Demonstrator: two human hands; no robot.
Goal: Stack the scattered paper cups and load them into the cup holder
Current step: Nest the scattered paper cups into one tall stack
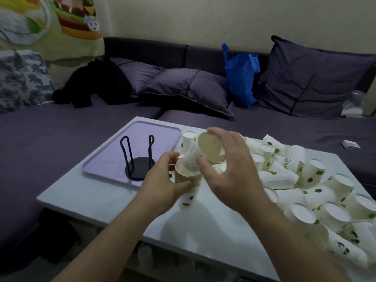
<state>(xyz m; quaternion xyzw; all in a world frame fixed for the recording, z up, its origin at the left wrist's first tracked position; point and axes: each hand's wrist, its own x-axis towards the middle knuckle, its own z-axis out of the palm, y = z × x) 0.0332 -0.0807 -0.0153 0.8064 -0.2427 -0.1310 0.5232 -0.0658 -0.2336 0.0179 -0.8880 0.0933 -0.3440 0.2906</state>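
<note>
Currently, your left hand (164, 184) grips a stack (188, 188) of cups above the bench (126, 202), while your right hand (227, 167) pinches a tilted cup (200, 152) whose base sits at the stack's mouth. Loose cups (317, 192) lie heaped at right; the holder (139, 159) stands empty on the tray (114, 157).
</note>
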